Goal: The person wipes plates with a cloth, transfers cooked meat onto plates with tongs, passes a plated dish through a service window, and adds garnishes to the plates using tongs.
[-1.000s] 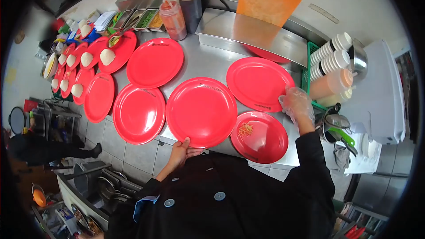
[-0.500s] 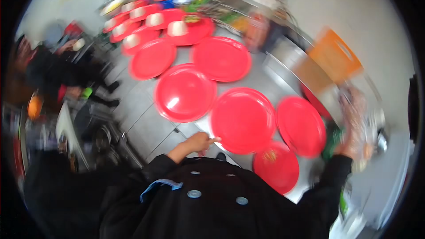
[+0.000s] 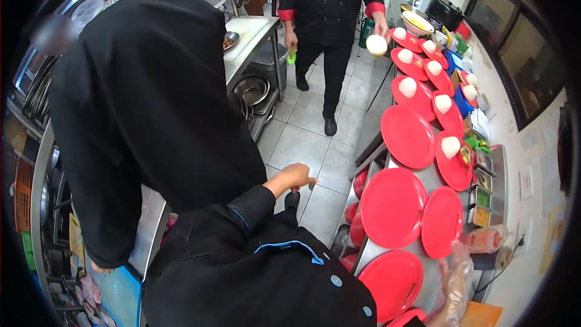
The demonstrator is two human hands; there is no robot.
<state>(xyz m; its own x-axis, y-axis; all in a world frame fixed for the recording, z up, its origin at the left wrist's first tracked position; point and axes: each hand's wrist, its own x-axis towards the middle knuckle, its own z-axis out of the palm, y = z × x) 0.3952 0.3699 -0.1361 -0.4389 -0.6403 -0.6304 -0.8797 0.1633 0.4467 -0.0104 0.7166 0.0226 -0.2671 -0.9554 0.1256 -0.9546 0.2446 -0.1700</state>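
Note:
My left hand [image 3: 296, 177] is in front of my body, over the tiled floor and apart from the plates. One finger points out, the others look curled, and I see nothing held. My right hand [image 3: 455, 281], in a clear plastic glove, has its fingers stretched out at the counter's right side, close to a bare red oval plate [image 3: 442, 223]. Nothing shows in its grasp. Other bare red plates lie alongside, among them a large one [image 3: 393, 208] and a nearer one [image 3: 392, 284]. Farther back, several red plates carry white rice mounds [image 3: 450, 146].
Metal trays of chopped food [image 3: 482, 197] and a sauce bottle [image 3: 486, 240] line the wall. Across the aisle a person in black [image 3: 330, 0] holds a bowl of rice [image 3: 376, 45]. Another person's back [image 3: 151, 85] is close at my left, beside a blue cutting board [image 3: 119, 297].
My view has turned left toward the aisle, so the plates now appear on the right and both people show clearly. My gloved right hand now appears close beside the bare plates.

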